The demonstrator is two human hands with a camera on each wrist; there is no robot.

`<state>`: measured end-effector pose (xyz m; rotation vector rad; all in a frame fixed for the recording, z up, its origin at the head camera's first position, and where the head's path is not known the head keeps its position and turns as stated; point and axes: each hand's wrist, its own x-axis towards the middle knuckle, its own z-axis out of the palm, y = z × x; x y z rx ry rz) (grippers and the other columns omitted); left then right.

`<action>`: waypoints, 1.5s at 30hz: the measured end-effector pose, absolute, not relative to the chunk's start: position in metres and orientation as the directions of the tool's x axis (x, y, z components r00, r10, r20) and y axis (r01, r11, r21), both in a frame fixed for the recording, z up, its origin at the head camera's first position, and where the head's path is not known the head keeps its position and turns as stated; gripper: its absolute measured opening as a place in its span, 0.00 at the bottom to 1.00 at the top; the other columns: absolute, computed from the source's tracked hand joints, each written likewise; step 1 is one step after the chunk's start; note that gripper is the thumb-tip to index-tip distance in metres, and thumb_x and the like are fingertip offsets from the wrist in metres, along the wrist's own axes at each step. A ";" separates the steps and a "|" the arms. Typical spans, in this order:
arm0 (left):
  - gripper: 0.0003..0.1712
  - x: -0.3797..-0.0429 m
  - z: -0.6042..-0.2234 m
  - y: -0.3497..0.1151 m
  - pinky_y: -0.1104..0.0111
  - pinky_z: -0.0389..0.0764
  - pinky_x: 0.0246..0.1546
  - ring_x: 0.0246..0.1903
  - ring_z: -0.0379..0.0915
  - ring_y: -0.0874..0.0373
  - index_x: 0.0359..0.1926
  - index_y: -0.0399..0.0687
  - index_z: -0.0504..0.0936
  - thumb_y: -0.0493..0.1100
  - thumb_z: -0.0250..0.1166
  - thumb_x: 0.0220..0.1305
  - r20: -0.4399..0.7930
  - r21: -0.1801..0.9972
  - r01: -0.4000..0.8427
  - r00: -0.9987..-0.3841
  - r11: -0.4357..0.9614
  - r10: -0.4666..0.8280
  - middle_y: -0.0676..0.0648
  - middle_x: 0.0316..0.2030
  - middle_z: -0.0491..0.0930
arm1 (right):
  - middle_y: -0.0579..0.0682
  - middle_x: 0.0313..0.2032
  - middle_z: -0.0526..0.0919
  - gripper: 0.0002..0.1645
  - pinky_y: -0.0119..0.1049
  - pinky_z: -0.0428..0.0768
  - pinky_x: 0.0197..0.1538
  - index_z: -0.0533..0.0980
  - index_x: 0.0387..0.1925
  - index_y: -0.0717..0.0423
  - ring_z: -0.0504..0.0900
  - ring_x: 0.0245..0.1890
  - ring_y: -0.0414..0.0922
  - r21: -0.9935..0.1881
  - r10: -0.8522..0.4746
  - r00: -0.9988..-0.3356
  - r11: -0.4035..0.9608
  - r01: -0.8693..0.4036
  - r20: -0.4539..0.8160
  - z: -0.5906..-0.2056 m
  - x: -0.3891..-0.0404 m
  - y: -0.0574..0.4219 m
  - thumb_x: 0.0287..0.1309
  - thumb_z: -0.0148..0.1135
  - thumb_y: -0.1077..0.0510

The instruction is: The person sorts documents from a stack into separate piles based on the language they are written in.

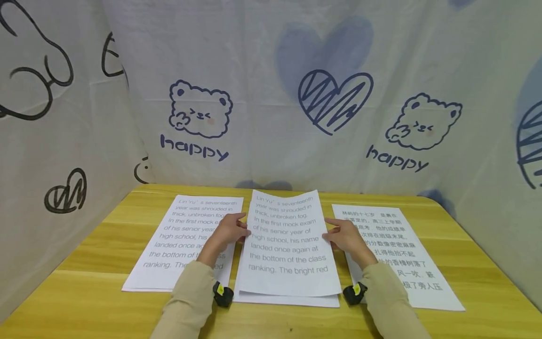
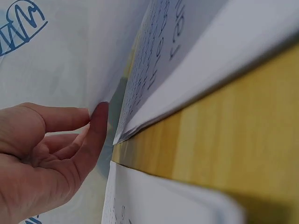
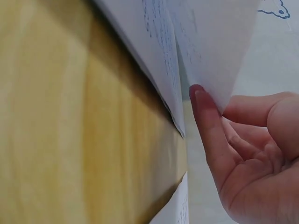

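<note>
Both hands pinch the side edges of one printed sheet of paper [image 1: 288, 282], held above a middle paper stack [image 1: 292, 301]. Its English text faces up, and its top edge dips between raised corners. At its left edge, my left hand [image 1: 228, 230] has the thumb and index finger together on the paper; the left wrist view shows this left hand [image 2: 56, 144] with the stack below. On the opposite edge my right hand [image 1: 347, 235] pinches likewise, and in the right wrist view the right hand [image 3: 252, 154] grips the sheet between thumb and index finger.
To the left lies another stack of English printed pages [image 1: 148, 278], partly under the left forearm. Chinese printed pages [image 1: 436, 301] lie on the right, partly covered by the right arm. All rest on a yellow wooden table [image 1: 76, 287], with a patterned white curtain [image 1: 262, 155] behind.
</note>
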<state>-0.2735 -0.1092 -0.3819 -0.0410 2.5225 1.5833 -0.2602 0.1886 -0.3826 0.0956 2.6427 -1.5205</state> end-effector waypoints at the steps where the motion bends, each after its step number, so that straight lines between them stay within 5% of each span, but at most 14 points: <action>1: 0.35 -0.274 -0.382 -0.110 0.66 0.82 0.36 0.32 0.78 0.53 0.68 0.31 0.62 0.26 0.62 0.60 -0.157 0.896 -0.119 -0.986 0.427 0.056 0.40 0.39 0.75 | 0.61 0.40 0.80 0.33 0.37 0.83 0.35 0.66 0.66 0.67 0.82 0.30 0.45 -0.862 0.012 -0.994 0.496 0.099 -0.107 -0.383 -0.260 0.189 0.59 0.61 0.69; 9: 0.31 -0.279 -0.388 -0.115 0.66 0.81 0.38 0.34 0.78 0.54 0.66 0.36 0.69 0.28 0.62 0.61 -0.168 0.938 -0.155 -0.986 0.309 0.016 0.40 0.41 0.76 | 0.61 0.40 0.81 0.32 0.41 0.83 0.41 0.66 0.64 0.69 0.83 0.35 0.47 -0.888 0.020 -0.995 0.451 0.094 -0.095 -0.380 -0.262 0.192 0.59 0.62 0.69; 18: 0.31 -0.281 -0.390 -0.117 0.67 0.80 0.42 0.36 0.77 0.56 0.66 0.40 0.70 0.28 0.61 0.61 -0.181 0.979 -0.177 -0.983 0.105 0.034 0.40 0.43 0.75 | 0.61 0.48 0.77 0.34 0.38 0.80 0.43 0.66 0.67 0.60 0.79 0.40 0.48 -0.904 0.063 -0.992 0.407 0.130 -0.114 -0.373 -0.263 0.198 0.60 0.62 0.65; 37: 0.31 -0.284 -0.386 -0.104 0.65 0.79 0.47 0.40 0.77 0.54 0.66 0.43 0.71 0.29 0.62 0.61 -0.145 0.988 -0.141 -0.987 0.062 0.069 0.39 0.45 0.76 | 0.57 0.48 0.76 0.35 0.38 0.80 0.40 0.65 0.69 0.54 0.79 0.39 0.48 -0.900 0.127 -0.987 0.410 0.146 -0.102 -0.371 -0.264 0.209 0.61 0.62 0.63; 45: 0.32 -0.294 -0.364 -0.125 0.68 0.80 0.45 0.37 0.79 0.57 0.68 0.44 0.68 0.28 0.61 0.62 -0.158 0.987 -0.158 -0.986 0.007 0.058 0.39 0.47 0.75 | 0.62 0.52 0.75 0.33 0.42 0.79 0.49 0.63 0.69 0.59 0.79 0.46 0.53 -0.917 0.038 -0.995 0.387 0.096 -0.088 -0.343 -0.279 0.190 0.63 0.59 0.65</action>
